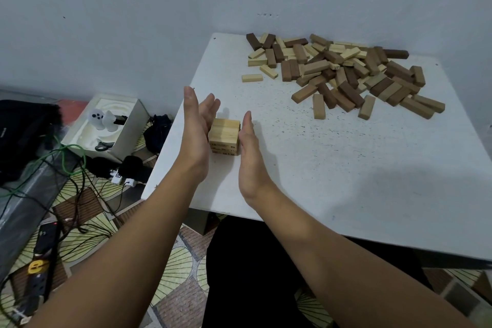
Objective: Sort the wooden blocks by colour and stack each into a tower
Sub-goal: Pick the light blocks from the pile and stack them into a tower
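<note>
Short tower (pixel 224 136) of pale wooden blocks standing on the white table (pixel 346 181), toward its near left part, a few layers high with small dark numbers printed on the lower block ends. Left hand (pixel 195 128) flat and upright against the tower's left side, fingers straight and together, pointing away toward the wall. Right hand (pixel 249 146) likewise flat and straight-fingered along the tower's right side, touching or all but touching it; exact contact hard to tell. Neither hand curled round anything, both palms facing inward with the tower between them. Loose pile of blocks (pixel 346 72), pale, tan and dark brown mixed, spread well beyond the tower at the table's far right, some lying across others. One pale block (pixel 252 78) lying apart at the pile's left edge. Left of the table, down on the patterned floor, an open white box (pixel 106 125), tangled cables (pixel 66 168) and a black power strip (pixel 37 285).
</note>
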The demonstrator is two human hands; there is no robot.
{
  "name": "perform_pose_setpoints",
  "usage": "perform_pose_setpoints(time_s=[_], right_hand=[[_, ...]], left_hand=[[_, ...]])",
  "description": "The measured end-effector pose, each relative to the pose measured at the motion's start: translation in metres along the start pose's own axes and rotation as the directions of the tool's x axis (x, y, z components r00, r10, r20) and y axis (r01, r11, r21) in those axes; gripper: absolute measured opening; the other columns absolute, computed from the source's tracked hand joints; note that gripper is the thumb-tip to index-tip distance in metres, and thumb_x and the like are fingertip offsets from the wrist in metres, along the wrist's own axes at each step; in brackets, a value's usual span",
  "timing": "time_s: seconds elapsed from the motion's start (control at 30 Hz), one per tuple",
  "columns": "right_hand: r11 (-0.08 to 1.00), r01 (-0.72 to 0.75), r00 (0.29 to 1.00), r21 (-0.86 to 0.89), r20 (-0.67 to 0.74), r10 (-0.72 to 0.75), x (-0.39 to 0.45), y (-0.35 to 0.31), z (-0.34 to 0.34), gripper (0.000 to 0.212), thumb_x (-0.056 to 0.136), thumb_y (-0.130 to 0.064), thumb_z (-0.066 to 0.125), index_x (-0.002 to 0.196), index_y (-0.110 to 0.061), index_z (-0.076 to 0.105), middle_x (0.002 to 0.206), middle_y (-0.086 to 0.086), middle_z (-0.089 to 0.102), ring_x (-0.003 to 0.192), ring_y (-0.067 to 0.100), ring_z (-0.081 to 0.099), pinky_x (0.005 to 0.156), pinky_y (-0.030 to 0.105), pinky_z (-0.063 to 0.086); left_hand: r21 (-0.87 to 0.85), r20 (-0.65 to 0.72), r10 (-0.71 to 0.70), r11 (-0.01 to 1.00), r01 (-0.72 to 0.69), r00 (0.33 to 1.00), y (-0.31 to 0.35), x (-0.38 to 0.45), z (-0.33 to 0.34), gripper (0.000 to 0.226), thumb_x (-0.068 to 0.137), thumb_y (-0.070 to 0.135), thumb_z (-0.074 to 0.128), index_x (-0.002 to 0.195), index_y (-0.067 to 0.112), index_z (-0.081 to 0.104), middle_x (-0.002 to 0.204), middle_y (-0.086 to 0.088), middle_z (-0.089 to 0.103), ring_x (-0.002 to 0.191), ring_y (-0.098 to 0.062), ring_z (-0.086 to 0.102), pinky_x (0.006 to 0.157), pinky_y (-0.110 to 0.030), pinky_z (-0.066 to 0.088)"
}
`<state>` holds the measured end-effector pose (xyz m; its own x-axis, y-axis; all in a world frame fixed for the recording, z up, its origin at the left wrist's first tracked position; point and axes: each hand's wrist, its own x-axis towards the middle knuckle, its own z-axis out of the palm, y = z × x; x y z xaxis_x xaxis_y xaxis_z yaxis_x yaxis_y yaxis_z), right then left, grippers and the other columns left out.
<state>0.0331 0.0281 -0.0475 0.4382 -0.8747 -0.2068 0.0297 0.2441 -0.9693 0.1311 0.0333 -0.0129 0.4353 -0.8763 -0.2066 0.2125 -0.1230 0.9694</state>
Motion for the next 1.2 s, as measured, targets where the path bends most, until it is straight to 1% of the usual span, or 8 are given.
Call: perform_pose_setpoints(time_s=[0.27,0.57,0.63,0.7,0.73,0.83,0.97,1.2], right_hand=[[0.999,0.035,0.999,-0.042,0.034,-0.034,0.001,0.002,-0.003,0.097,0.075,-0.064,0.029,0.164,-0.035,0.003,0.171,-0.015,0.005,0.156,0.001,-0.005,0.129,0.041,-0.003],[0.999,0.031,0.999,-0.017,0.007,-0.031,0.000,0.003,-0.003,0.095,0.076,-0.062,0.032,0.163,-0.041,0.002,0.171,-0.019,0.004,0.158,0.007,-0.003,0.129,0.042,0.004],[0.998,0.053,0.999,0.032,0.006,-0.053,-0.003,-0.001,-0.009,0.089,0.083,-0.056,0.037,0.164,-0.039,0.003,0.171,-0.014,0.010,0.156,0.006,0.010,0.125,0.024,0.019],[0.995,0.094,0.995,0.029,-0.017,-0.094,-0.003,-0.008,-0.019,0.075,0.097,-0.045,0.036,0.164,-0.032,0.007,0.167,-0.017,0.013,0.150,-0.005,0.019,0.104,-0.002,0.025],[0.993,0.117,0.992,0.001,-0.038,-0.117,-0.001,-0.013,-0.025,0.069,0.101,-0.042,0.034,0.164,-0.029,0.010,0.163,-0.020,0.016,0.147,-0.009,0.021,0.101,-0.003,0.023],[0.976,0.176,0.975,-0.129,-0.115,-0.191,0.009,-0.027,-0.053,0.071,0.095,-0.057,0.031,0.162,-0.031,0.025,0.162,-0.014,0.026,0.150,0.002,0.021,0.120,0.024,0.018],[0.917,0.178,0.953,-0.356,-0.170,-0.251,0.023,-0.046,-0.104,0.044,0.108,-0.046,0.036,0.150,-0.033,0.043,0.141,-0.010,0.039,0.140,0.010,0.032,0.116,0.032,0.024],[0.483,0.061,0.930,-0.874,-0.127,-0.346,0.044,-0.051,-0.195,0.050,0.103,-0.030,0.054,0.152,-0.029,0.044,0.140,0.007,0.039,0.132,0.030,0.033,0.113,0.039,0.032]], left_hand=[[0.029,-0.005,-0.019,0.999,0.019,1.000,-0.003,-0.002,0.003,0.083,0.098,0.077,0.016,0.153,0.025,0.050,0.147,0.011,0.058,0.109,0.014,0.056,0.084,-0.017,0.039],[0.033,-0.016,-0.017,0.999,0.018,1.000,-0.003,0.000,0.003,0.087,0.096,0.080,0.015,0.153,0.025,0.050,0.150,0.009,0.057,0.121,0.008,0.051,0.105,-0.028,0.034],[0.036,-0.041,0.006,0.999,-0.004,0.999,-0.002,0.001,0.003,0.087,0.095,0.081,0.014,0.151,0.025,0.052,0.149,0.008,0.058,0.128,0.004,0.050,0.115,-0.033,0.029],[0.056,-0.096,0.048,0.998,-0.043,0.994,0.001,0.004,0.003,0.084,0.098,0.078,0.013,0.145,0.025,0.058,0.143,0.007,0.062,0.134,-0.001,0.051,0.118,-0.033,0.025],[0.072,-0.131,0.070,0.996,-0.061,0.989,0.004,0.006,0.003,0.079,0.101,0.074,0.014,0.141,0.025,0.061,0.138,0.007,0.065,0.132,-0.004,0.054,0.117,-0.033,0.028],[0.170,-0.185,0.141,0.979,-0.109,0.973,0.018,0.011,0.008,0.054,0.108,0.059,0.032,0.127,0.022,0.066,0.121,0.007,0.068,0.116,-0.007,0.061,0.099,-0.028,0.042],[0.504,-0.053,0.344,0.819,-0.272,0.937,0.034,0.026,0.028,0.015,0.105,0.038,0.055,0.113,0.029,0.065,0.105,0.015,0.065,0.088,0.004,0.058,0.080,-0.018,0.044],[0.829,0.277,0.309,0.402,-0.389,0.910,0.040,0.056,0.109,0.029,0.105,0.029,0.055,0.131,0.020,0.064,0.111,0.004,0.063,0.102,-0.017,0.060,0.086,-0.031,0.046]])
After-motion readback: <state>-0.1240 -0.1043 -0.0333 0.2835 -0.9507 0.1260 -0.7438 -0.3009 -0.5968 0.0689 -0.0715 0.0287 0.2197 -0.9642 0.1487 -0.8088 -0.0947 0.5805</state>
